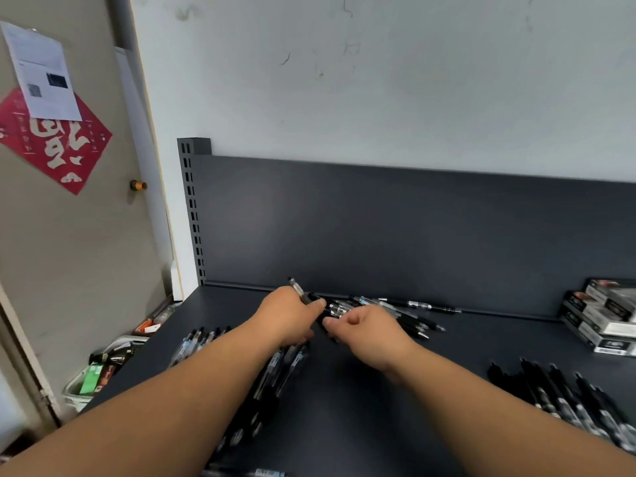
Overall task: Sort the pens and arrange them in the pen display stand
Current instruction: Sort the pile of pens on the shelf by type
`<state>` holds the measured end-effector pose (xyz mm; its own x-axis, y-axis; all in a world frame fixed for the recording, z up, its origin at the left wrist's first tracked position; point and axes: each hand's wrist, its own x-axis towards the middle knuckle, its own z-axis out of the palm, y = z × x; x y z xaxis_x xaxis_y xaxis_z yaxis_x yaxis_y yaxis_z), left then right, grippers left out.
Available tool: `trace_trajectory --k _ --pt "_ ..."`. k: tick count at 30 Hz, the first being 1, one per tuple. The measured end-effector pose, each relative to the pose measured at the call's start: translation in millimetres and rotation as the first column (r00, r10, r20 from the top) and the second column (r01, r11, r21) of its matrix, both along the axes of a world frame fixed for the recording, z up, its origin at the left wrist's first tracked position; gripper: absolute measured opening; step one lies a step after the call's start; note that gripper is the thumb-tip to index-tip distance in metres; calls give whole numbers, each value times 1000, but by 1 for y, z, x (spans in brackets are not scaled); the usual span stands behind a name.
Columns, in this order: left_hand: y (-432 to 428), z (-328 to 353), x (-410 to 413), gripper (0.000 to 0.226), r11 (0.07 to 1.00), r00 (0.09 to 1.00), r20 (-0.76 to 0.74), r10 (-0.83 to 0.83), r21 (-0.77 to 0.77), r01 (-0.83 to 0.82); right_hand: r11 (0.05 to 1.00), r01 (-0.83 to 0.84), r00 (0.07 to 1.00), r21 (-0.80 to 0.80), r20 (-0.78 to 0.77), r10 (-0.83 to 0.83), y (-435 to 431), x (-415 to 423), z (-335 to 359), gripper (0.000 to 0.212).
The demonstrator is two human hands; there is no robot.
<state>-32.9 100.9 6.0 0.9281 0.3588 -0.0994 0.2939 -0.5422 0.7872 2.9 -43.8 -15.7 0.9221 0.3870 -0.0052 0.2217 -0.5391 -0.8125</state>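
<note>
A loose heap of black pens (395, 309) lies at the back of a dark grey shelf (361, 390). My left hand (289, 315) grips one black pen (297, 289) whose end sticks up past my knuckles. My right hand (370, 330) hovers over the heap with curled fingers; whether it holds a pen is hidden. Sorted rows of pens lie under my left forearm (275, 373), at the left (199, 340) and at the right front (568, 397).
Stacked pen boxes (605, 318) stand at the shelf's right edge. The shelf's dark back panel (378, 228) rises behind the heap. Left of the shelf, a basket of clutter (99, 370) sits on the floor by a door (69, 235).
</note>
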Motion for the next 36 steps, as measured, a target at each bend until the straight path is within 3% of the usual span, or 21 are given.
trace_trajectory --k 2,5,7,10,17,20,23,28,36 --pt "-11 1 6 17 985 996 77 44 -172 -30 998 -53 999 19 6 52 -10 0 5 30" --pt "-25 4 14 10 963 985 141 101 -262 -61 996 -50 992 -70 110 57 -29 17 11 20" --pt "-29 3 18 33 963 985 140 103 -263 -63 974 45 973 -223 229 7 -45 36 11 14" --pt "-34 -1 20 50 966 988 130 88 -253 -52 908 133 964 -397 265 -26 -69 61 8 25" --pt "-43 -12 28 54 978 986 130 105 -192 -79 798 125 967 -590 251 35 -72 91 -2 27" --pt "-44 -15 30 51 978 986 113 119 -184 -97 769 61 985 -636 163 57 -69 101 0 26" --pt "-48 -18 30 49 974 987 100 125 -204 -103 761 32 987 -648 141 79 -67 104 1 28" --pt "-52 -20 33 51 973 987 98 127 -207 -105 810 73 972 -581 222 72 -68 102 -7 25" --pt "-65 -18 37 46 951 988 120 101 -304 -61 883 77 975 -463 218 29 -81 90 3 25"
